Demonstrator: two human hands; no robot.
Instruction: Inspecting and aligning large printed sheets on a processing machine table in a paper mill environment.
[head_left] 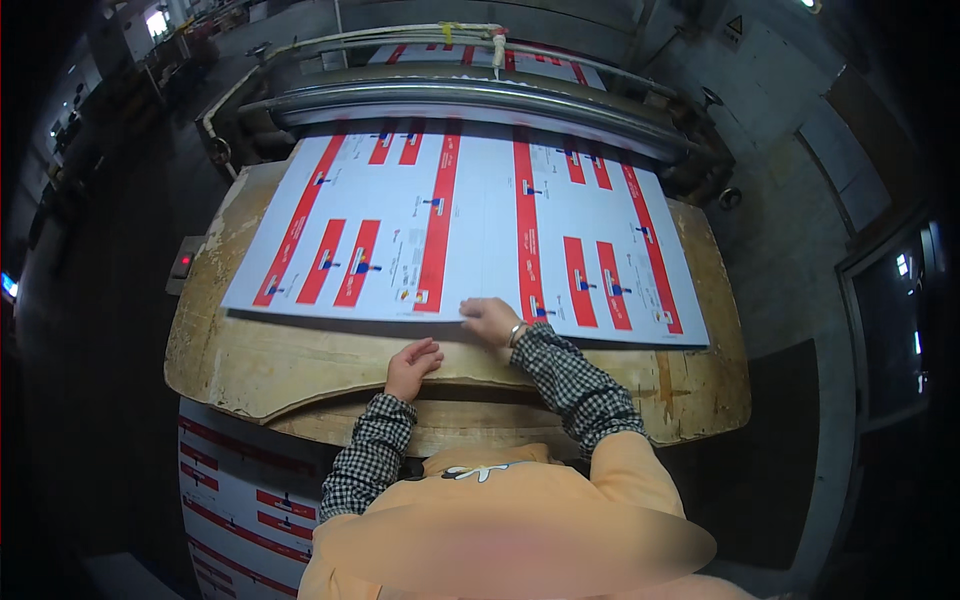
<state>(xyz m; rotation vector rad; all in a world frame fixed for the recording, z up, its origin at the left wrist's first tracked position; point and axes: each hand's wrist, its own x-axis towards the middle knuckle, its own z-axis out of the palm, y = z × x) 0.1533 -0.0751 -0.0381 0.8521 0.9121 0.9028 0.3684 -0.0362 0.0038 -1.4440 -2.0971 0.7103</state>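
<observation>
A large white printed sheet (486,230) with red bands and small blue patches lies across a worn wooden table (300,360). Its far edge runs in under a long metal roller (480,95). At the middle of the near edge, my right hand (490,322) has its fingers closed on the sheet. My left hand (413,370) hovers just short of that edge, over the wood, holding nothing; its fingers are loosely bent and apart from the sheet. Checked sleeves cover both forearms.
Behind the roller, more printed sheet (560,65) shows. A stack of similar sheets (240,500) sits below the table at the left. A small box with a red light (183,262) is at the table's left side. A hand wheel (730,197) juts out at the right.
</observation>
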